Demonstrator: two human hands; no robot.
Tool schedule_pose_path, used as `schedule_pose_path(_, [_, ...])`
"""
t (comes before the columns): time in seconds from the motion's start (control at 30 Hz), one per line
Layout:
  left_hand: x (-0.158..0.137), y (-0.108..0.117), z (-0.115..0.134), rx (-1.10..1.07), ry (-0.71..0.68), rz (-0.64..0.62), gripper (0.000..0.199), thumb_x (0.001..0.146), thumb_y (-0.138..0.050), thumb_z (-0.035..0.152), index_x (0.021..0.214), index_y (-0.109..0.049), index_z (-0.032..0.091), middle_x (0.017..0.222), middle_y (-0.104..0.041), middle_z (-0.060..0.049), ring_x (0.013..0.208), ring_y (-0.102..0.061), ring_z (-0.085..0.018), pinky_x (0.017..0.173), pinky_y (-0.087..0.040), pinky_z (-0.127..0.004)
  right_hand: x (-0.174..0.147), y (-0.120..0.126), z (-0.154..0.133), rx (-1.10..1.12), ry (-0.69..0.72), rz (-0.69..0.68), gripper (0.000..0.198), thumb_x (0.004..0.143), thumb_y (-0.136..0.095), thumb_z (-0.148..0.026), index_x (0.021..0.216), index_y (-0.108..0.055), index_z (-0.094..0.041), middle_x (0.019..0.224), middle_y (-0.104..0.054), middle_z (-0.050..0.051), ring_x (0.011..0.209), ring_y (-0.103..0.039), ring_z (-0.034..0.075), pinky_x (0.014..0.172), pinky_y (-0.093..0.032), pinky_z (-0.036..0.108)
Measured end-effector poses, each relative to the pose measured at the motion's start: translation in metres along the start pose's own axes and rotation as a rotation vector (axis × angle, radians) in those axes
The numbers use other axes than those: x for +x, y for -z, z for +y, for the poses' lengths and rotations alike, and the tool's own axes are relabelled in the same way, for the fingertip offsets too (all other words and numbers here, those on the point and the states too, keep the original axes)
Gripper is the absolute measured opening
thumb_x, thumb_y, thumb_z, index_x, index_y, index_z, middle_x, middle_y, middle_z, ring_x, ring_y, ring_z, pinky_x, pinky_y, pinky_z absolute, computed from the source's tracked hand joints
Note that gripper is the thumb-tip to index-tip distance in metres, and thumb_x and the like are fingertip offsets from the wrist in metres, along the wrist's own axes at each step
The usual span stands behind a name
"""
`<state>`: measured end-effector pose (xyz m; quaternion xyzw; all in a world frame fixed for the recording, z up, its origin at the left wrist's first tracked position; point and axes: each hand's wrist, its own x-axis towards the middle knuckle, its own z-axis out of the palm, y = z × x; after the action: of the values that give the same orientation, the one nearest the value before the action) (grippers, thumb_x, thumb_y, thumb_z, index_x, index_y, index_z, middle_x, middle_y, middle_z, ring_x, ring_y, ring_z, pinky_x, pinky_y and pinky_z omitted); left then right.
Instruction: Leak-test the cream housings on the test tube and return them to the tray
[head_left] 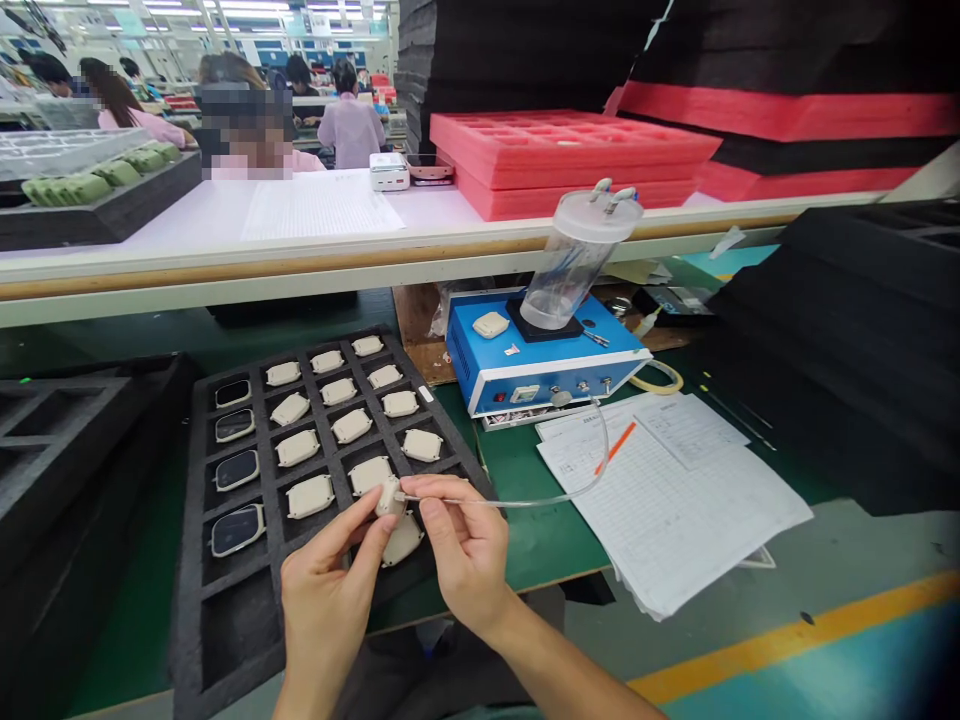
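Between the fingertips of my left hand (337, 570) is a small beige watch case (389, 497), tilted on edge. My right hand (469, 545) pinches the end of a clear thin tube (525, 503) against the side of that case. The tube curves back to a blue box-shaped machine (480, 365), which has a clear cylinder (566, 270) on top. Under my hands lies a black foam tray (240, 610) with several beige watch cases (310, 496) in its compartments. Its left column holds several cases with dark screens (238, 530).
Printed sheets (660, 500) and an orange strip (615, 448) lie right of the machine. Black foam stacks (825, 350) stand at right, more foam trays (75, 480) at left. Red foam trays (555, 150) and a white device (389, 172) rest on the shelf (315, 255). People sit beyond.
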<state>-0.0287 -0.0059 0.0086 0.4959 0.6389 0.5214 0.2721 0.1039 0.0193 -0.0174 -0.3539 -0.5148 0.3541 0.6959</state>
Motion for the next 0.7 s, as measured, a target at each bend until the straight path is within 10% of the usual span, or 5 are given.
schedule_pose_path(0.7, [0.003, -0.001, 0.006, -0.009, -0.037, 0.03, 0.028, 0.074, -0.087, 0.038, 0.101, -0.089, 0.028, 0.096, -0.086, -0.004, 0.071, -0.083, -0.02, 0.068, -0.066, -0.019, 0.0, -0.001, 0.004, 0.071, 0.035, -0.011, 0.022, 0.101, -0.062, -0.013, 0.108, -0.078, -0.026, 0.104, -0.082, 0.005, 0.1, -0.08, 0.018, 0.09, -0.066, 0.029])
